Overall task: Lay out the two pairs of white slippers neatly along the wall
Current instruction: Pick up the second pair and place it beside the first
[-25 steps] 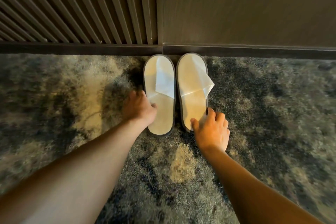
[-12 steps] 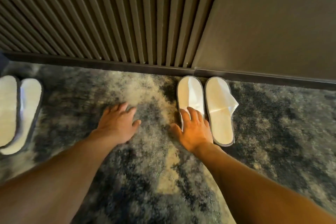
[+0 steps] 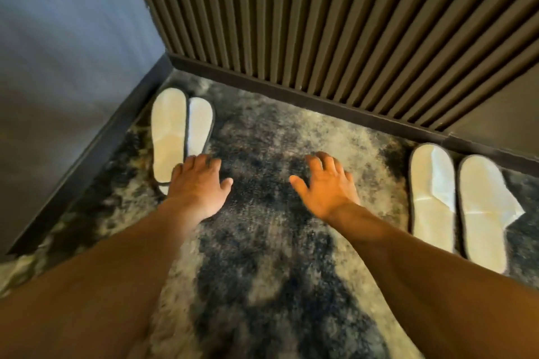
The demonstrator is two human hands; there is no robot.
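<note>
One pair of white slippers lies side by side at the right, toes close to the skirting of the wall. A second pair of white slippers lies in the left corner, one partly overlapping the other, heels toward me. My left hand hovers with fingers spread over the heel end of that left pair, covering the heel of the right-hand slipper; whether it touches is unclear. My right hand is spread open above the bare carpet between the two pairs, holding nothing.
A dark slatted wall panel runs along the back. A plain grey wall closes the left side and meets it in a corner. The floor is mottled blue-grey carpet.
My view and both hands have swung left, away from the right pair. The left hand has reached the heels of the corner pair; the right hand has left the right pair's slipper.
</note>
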